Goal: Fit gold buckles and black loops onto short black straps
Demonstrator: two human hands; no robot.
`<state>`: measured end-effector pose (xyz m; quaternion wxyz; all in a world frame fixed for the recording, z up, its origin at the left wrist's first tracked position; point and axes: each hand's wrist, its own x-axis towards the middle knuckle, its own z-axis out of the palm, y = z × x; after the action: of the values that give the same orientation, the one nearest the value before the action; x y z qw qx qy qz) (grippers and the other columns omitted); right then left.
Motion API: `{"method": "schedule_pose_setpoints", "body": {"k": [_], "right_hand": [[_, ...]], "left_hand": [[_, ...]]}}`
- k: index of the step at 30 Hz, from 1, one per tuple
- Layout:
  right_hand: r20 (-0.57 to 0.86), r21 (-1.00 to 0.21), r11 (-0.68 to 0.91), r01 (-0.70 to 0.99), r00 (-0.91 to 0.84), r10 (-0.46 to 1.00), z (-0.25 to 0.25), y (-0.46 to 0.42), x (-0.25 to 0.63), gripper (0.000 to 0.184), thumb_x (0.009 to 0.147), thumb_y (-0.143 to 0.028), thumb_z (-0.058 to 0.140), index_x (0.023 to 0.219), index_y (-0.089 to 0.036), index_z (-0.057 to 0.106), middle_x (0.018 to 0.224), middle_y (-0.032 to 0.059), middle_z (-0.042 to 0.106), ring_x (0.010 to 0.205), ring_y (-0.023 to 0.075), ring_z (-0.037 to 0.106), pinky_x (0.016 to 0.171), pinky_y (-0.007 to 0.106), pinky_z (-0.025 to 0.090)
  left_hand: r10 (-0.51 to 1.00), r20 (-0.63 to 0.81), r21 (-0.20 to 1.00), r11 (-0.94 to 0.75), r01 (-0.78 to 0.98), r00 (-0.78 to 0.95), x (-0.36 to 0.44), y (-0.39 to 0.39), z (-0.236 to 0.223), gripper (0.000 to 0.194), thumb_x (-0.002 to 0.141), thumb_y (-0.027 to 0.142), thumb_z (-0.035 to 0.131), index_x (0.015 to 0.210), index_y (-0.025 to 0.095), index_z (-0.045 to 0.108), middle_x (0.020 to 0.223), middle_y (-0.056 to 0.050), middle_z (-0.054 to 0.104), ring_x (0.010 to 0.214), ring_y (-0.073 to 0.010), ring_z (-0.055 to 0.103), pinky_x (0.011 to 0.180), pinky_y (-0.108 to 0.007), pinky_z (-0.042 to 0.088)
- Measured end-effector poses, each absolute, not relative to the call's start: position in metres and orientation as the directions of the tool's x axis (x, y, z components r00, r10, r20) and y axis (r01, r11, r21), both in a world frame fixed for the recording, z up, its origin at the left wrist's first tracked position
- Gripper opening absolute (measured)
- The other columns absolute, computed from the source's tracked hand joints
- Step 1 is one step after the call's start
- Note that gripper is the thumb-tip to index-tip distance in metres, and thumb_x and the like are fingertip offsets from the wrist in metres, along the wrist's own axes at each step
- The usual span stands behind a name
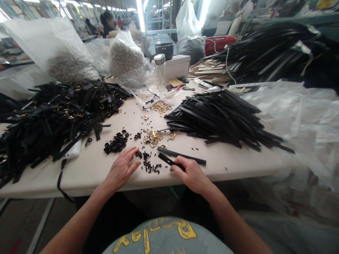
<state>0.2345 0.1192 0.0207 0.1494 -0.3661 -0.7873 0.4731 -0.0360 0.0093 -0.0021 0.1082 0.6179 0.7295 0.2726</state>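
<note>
Between the thumb and fingers of my right hand point(189, 173) is a black strap point(166, 159) with a small slot near its end. Another black strap point(182, 156) lies on the table just beyond it. My left hand point(124, 167) reaches over the table with fingers apart, beside a scatter of small black pieces point(150, 167). Past its fingertips sits a heap of small black rings point(116, 142). Gold buckles point(153, 137) lie in a pile a little further off, and more gold buckles point(161, 107) are behind them.
Black straps with buckles point(79, 106) are heaped at left, plain black straps point(217, 116) at right. Behind stand plastic bags point(127, 56), a clear bottle point(160, 70) and a white box point(178, 67). White sheeting point(299, 116) covers the far right. The table's front edge point(87, 190) is close.
</note>
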Motion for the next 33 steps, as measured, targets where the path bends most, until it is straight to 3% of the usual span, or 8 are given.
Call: {"method": "schedule_pose_setpoints", "body": {"k": [5, 10, 14, 18, 22, 27, 30, 33], "right_hand": [[-0.13, -0.832, 0.249, 0.496, -0.611, 0.781, 0.01, 0.151, 0.234, 0.02, 0.088, -0.03, 0.053, 0.077, -0.019, 0.065, 0.06, -0.0028, 0.056, 0.047, 0.0113, 0.05, 0.052, 0.024, 0.036], [-0.092, -0.868, 0.203, 0.453, -0.548, 0.831, 0.006, 0.173, 0.233, 0.02, 0.09, -0.03, 0.051, 0.084, -0.019, 0.067, 0.053, -0.0053, 0.052, 0.044, 0.012, 0.053, 0.054, 0.025, 0.039], [-0.065, -0.899, 0.182, 0.397, -0.535, 0.843, 0.005, 0.171, 0.236, 0.028, 0.093, -0.037, 0.049, 0.082, -0.019, 0.067, 0.052, -0.005, 0.053, 0.042, 0.0116, 0.052, 0.053, 0.026, 0.04], [-0.05, -0.914, 0.176, 0.366, -0.532, 0.845, 0.005, 0.161, 0.24, 0.033, 0.095, -0.041, 0.047, 0.078, -0.02, 0.066, 0.047, -0.0058, 0.049, 0.04, 0.0113, 0.047, 0.052, 0.026, 0.038], [-0.051, -0.923, 0.17, 0.346, -0.547, 0.836, 0.005, 0.156, 0.245, 0.032, 0.094, -0.042, 0.048, 0.079, -0.02, 0.066, 0.047, -0.0063, 0.048, 0.041, 0.0113, 0.047, 0.052, 0.026, 0.038], [-0.039, -0.925, 0.182, 0.334, -0.56, 0.828, 0.006, 0.155, 0.247, 0.032, 0.093, -0.042, 0.05, 0.078, -0.019, 0.067, 0.051, -0.0053, 0.052, 0.045, 0.0107, 0.05, 0.057, 0.026, 0.041], [-0.086, -0.968, 0.072, 0.239, -0.589, 0.804, 0.008, 0.153, 0.241, 0.032, 0.092, -0.044, 0.052, 0.081, -0.018, 0.066, 0.06, -0.0027, 0.059, 0.049, 0.0102, 0.054, 0.058, 0.025, 0.043], [-0.162, -0.985, -0.156, 0.067, -0.655, 0.738, 0.01, 0.148, 0.227, 0.034, 0.087, -0.05, 0.058, 0.089, -0.017, 0.063, 0.077, 0.0007, 0.067, 0.051, 0.008, 0.054, 0.054, 0.022, 0.044]], "left_hand": [[0.97, 0.164, 0.488, 0.079, 0.869, -0.18, -0.026, 0.022, -0.011, 0.053, 0.09, 0.045, 0.054, 0.135, 0.017, 0.056, 0.143, -0.015, 0.054, 0.134, -0.0312, 0.047, 0.115, -0.053, 0.033], [0.992, 0.123, 0.627, -0.055, 0.777, -0.029, -0.019, 0.019, 0.001, 0.038, 0.093, 0.04, 0.051, 0.124, 0.022, 0.065, 0.131, -0.01, 0.064, 0.124, -0.0257, 0.057, 0.11, -0.043, 0.042], [0.958, 0.226, 0.641, -0.013, 0.768, -0.173, -0.027, 0.037, 0.005, 0.025, 0.093, 0.037, 0.053, 0.1, 0.022, 0.072, 0.107, -0.008, 0.072, 0.101, -0.0225, 0.066, 0.095, -0.036, 0.05], [0.946, 0.199, 0.583, 0.095, 0.807, -0.255, -0.035, 0.07, 0.005, 0.023, 0.089, 0.036, 0.058, 0.097, 0.02, 0.072, 0.097, -0.007, 0.07, 0.079, -0.0189, 0.066, 0.078, -0.031, 0.051], [0.956, 0.13, 0.508, 0.164, 0.845, -0.264, -0.038, 0.098, 0.007, 0.015, 0.08, 0.029, 0.067, 0.089, 0.021, 0.075, 0.089, -0.006, 0.067, 0.08, -0.022, 0.063, 0.082, -0.035, 0.048], [0.962, 0.099, 0.593, 0.149, 0.791, -0.255, -0.044, 0.108, 0.012, 0.01, 0.076, 0.026, 0.067, 0.079, 0.022, 0.076, 0.085, -0.005, 0.07, 0.077, -0.0212, 0.063, 0.083, -0.035, 0.048], [0.949, 0.105, 0.676, 0.152, 0.721, -0.298, -0.049, 0.104, 0.014, 0.017, 0.077, 0.032, 0.065, 0.079, 0.019, 0.076, 0.085, -0.007, 0.073, 0.08, -0.0227, 0.065, 0.083, -0.037, 0.05], [0.926, 0.086, 0.772, 0.17, 0.612, -0.367, -0.048, 0.093, 0.015, 0.035, 0.082, 0.045, 0.059, 0.088, 0.015, 0.075, 0.084, -0.011, 0.074, 0.076, -0.0233, 0.068, 0.075, -0.037, 0.055]]}}
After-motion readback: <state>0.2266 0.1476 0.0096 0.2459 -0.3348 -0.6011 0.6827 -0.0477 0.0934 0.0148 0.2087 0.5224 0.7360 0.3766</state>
